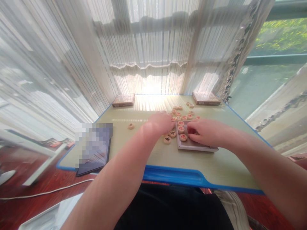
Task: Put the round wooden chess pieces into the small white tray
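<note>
My left hand [161, 123] reaches in over the round Chinese chess pieces on the table, its bent fingertips beside a red-marked piece [173, 119]. Most of its fingers are hidden behind the back of the hand. My right hand [203, 130] is inside a shallow, light-coloured open box [195, 147], its thumb and fingers curled around a chess piece [197, 134] that is mostly covered. Along the box's left side lie red-marked pieces [183, 137]. Black-marked pieces [167, 139] rest on the table just outside the box, and several more pieces [184, 117] are scattered behind it.
One lone piece [130, 126] lies left of my hands. A dark tablet-like device [105, 153], partly pixelated, is at the table's left edge. Two flat boxes [123, 100] [206, 98] stand at the back corners. The table has a blue rim [172, 175]; sheer curtains hang behind.
</note>
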`<state>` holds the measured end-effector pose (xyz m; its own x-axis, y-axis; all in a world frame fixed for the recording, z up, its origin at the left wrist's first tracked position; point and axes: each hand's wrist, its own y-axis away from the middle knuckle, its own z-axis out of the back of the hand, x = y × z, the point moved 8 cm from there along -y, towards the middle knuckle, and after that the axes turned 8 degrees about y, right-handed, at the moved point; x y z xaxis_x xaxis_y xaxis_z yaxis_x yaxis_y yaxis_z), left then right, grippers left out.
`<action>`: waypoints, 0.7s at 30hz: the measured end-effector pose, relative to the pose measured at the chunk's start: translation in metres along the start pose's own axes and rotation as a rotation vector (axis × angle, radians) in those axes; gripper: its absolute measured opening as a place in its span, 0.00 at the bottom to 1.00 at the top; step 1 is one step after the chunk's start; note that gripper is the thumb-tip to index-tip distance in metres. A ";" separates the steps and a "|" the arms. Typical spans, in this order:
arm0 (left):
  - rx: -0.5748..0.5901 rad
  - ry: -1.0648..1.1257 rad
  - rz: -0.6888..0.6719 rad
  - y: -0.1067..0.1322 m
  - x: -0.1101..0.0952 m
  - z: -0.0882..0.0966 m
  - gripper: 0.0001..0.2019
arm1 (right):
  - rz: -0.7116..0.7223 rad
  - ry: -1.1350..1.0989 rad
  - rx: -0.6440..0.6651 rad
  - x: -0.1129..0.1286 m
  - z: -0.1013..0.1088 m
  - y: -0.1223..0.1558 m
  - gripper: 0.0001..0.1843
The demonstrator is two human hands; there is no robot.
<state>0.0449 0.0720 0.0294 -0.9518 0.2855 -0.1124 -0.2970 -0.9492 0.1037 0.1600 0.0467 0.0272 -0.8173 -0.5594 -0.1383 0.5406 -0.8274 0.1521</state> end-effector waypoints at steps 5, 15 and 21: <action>0.092 -0.026 0.002 0.009 -0.009 -0.002 0.20 | 0.066 -0.018 -0.041 0.009 0.004 0.004 0.11; 0.121 -0.017 -0.020 0.011 -0.013 0.000 0.19 | 0.139 -0.048 -0.075 0.014 0.007 0.006 0.12; 0.070 0.000 -0.029 0.004 -0.007 -0.002 0.21 | 0.116 -0.054 -0.052 0.010 0.001 0.004 0.12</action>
<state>0.0506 0.0657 0.0286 -0.9425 0.3130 -0.1169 -0.3295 -0.9289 0.1692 0.1533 0.0379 0.0274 -0.7572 -0.6494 -0.0695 0.6408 -0.7593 0.1132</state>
